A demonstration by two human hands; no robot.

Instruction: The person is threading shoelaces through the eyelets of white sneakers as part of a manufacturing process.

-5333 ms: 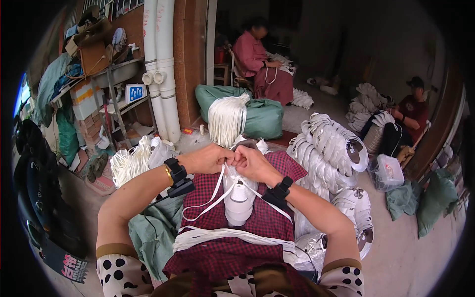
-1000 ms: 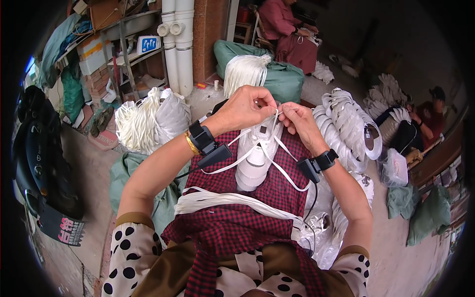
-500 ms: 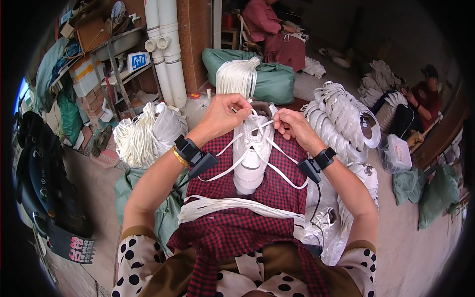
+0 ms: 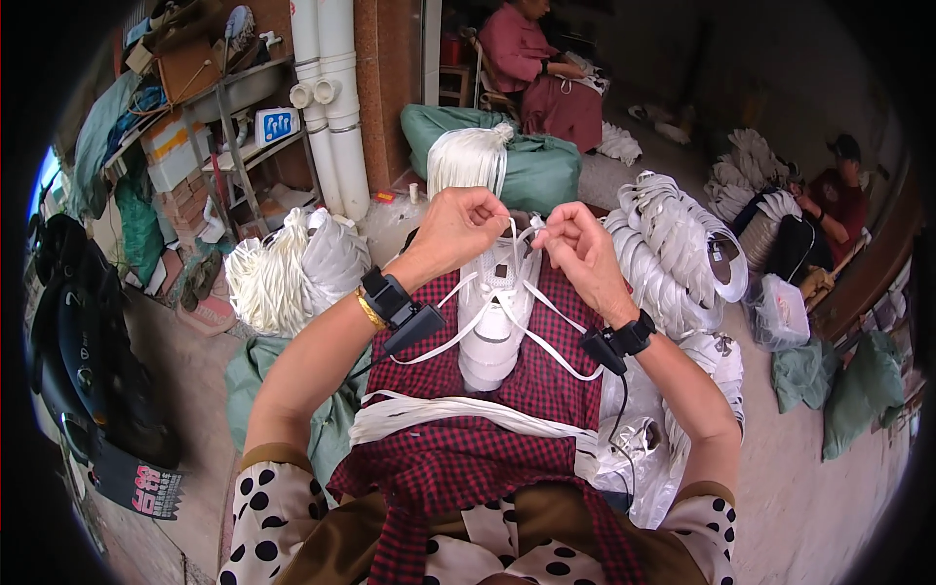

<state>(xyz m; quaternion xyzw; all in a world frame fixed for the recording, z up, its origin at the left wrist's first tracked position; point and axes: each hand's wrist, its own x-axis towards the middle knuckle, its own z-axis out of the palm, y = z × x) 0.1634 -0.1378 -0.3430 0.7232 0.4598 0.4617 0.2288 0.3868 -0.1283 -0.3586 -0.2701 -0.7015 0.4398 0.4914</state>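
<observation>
A white shoe (image 4: 487, 356) lies on the red and black checked apron (image 4: 556, 380) over my lap, its toe pointing toward me. Pinched between the fingers of my left hand (image 4: 466, 222) is a white shoelace (image 4: 514, 230), held up above the shoe's far end. My right hand (image 4: 577, 244) is just to the right of it, thumb and forefinger closed on the lace by the shoe's upper edge. Loose loops of lace hang down both sides of the shoe. Across my lap, nearer to me, lies a bundle of white laces (image 4: 458, 409).
Lace bundles (image 4: 292, 273) stand at the left, another (image 4: 468, 164) on a green sack (image 4: 546, 171) ahead. Stacked white shoe parts (image 4: 673, 249) are at the right. A dark scooter (image 4: 97, 361) stands far left. Two people (image 4: 541, 73) sit farther back.
My right hand has lifted slightly and its fingers have turned upward. The lace strand that ran across between my hands is now raised upright near my left fingertips.
</observation>
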